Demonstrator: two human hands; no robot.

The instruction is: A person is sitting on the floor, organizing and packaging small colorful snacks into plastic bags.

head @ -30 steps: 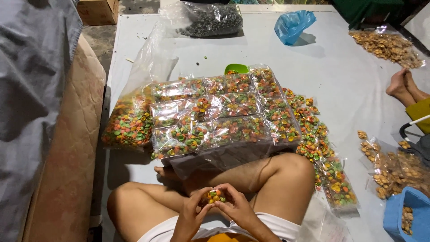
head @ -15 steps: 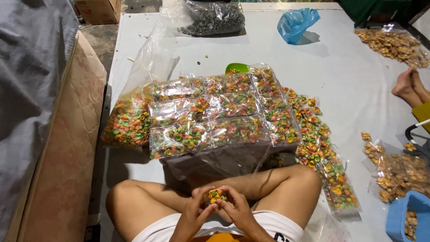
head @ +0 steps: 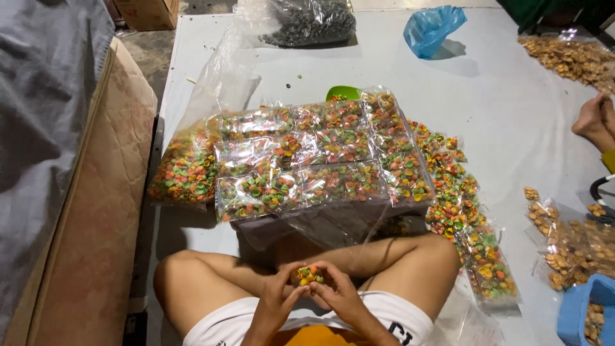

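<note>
Both hands stay low at 6 o'clock, barely shifted. Left hand [head: 277,300] and right hand [head: 338,296] pinch a small packet of colourful snacks [head: 307,275] with curled fingers. Filled packets [head: 301,160] lie at 12 o'clock.

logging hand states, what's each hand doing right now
Left hand: fingers closed on the small snack packet.
Right hand: fingers closed on the same packet.

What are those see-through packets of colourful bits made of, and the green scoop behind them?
The packets look like thin, glossy clear plastic film: they crinkle and glint. The green scoop seems smooth, hard plastic, though only its rim shows.
</note>
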